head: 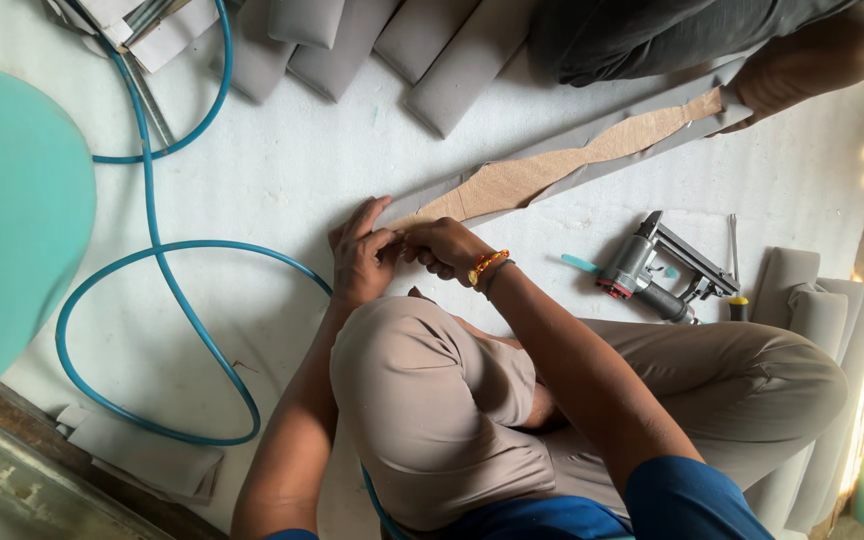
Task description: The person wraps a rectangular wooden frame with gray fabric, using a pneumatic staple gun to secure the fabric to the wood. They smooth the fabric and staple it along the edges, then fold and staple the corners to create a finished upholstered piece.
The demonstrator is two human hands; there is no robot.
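Right now the person sits on a white floor mat (pixel 282 170). Grey cushions (pixel 432 50) lie at the top, about five of them, and a few more are stacked on the right. One long blue hose (pixel 157 260) loops over the mat. One long grey strip (pixel 552 165) lies across the mat, with a brown board showing in its middle. It looks light and stiff inside, with soft cloth on the outside that can fold. It is best held at the ends, with one hand flat on it. The left hand (pixel 360 255) presses flat on the near end. The right hand (pixel 447 248) pinches the cloth edge there, fingers closed on it. Another person's hand (pixel 802 70) holds the far end. One grey staple gun (pixel 662 265) lies to the right, well apart from the hands, with one small screwdriver (pixel 734 270) just beside it.
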